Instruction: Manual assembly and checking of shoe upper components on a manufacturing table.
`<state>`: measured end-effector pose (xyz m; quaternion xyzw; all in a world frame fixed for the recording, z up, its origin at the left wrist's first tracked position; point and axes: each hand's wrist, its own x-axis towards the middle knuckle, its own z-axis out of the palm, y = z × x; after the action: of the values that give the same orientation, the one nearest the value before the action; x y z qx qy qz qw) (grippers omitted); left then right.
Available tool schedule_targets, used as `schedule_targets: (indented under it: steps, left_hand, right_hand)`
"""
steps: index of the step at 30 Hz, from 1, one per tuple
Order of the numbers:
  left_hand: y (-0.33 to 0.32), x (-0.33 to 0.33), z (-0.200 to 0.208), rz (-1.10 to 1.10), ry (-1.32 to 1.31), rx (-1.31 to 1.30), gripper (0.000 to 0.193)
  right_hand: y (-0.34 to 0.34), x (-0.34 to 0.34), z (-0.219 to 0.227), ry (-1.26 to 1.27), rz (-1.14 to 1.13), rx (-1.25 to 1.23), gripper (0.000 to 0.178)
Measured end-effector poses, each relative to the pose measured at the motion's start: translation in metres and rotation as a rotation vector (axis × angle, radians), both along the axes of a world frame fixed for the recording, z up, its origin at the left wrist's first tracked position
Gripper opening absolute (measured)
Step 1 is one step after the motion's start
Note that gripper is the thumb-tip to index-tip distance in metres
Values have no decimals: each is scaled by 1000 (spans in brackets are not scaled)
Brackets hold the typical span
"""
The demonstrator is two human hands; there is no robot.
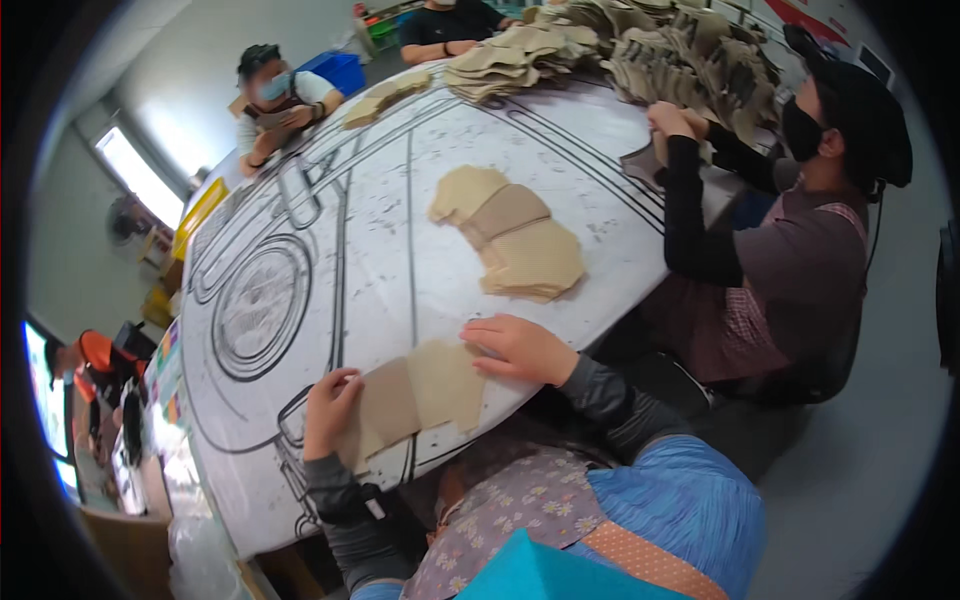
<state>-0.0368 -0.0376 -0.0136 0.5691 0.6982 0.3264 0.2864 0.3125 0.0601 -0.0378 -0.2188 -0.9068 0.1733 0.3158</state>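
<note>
A beige and light-brown sewn fabric piece [425,392] lies spread near the table's front edge, between my two hands. My left hand [333,408] is at its left end, thumb and fingers closed together on the edge. Over the upper right corner lies my right hand [522,350], palm down with its fingers stretched out on the cloth. Farther back, a small stack of similar fabric pieces [515,232] rests on the table, beige at both ends with a brown band across the middle.
The white table [380,240] bears black printed lines. A large heap of fabric pieces [690,70] covers its far right. A co-worker [790,230] sits close on my right; another person [280,105] handles a piece at the far left. A yellow bin [200,217] stands by the left edge.
</note>
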Motion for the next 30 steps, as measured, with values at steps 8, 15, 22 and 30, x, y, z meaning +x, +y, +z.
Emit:
schedule_targets:
  steps: [8,15,22,30]
  left_hand:
    - [-5,14,9,-43,52,42,25]
    - [-3,19,8,69,-26,206,25]
    - [-6,29,18,-28,75,-16,30]
    - [-6,22,13,-103,110,26,30]
  right_hand:
    - [-2,7,0,75,14,-169,28]
    - [-4,8,5,88,12,-199,25]
    - [-2,5,4,111,22,-231,22]
    - [-2,6,3,126,11,-237,20]
